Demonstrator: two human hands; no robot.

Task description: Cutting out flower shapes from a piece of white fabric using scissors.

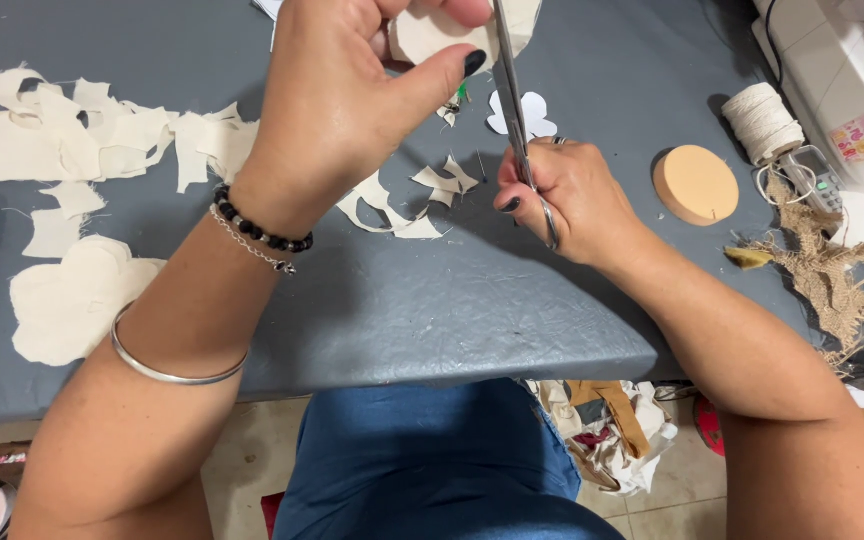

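Cutting step in hand: the left hand [337, 105] pinches a cream fabric piece [422, 35] between closed fingers, the right hand [572, 200], fingers closed through the handles, drives steel scissors [512, 100] into it above the grey table [432, 300]; continuing would likely call for turning the fabric.

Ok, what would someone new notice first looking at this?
Top centre, the left hand pinches a cream fabric piece while the right hand works silver metal scissors into it. Cream fabric offcuts litter the grey table at left; a spool of white twine stands at right.
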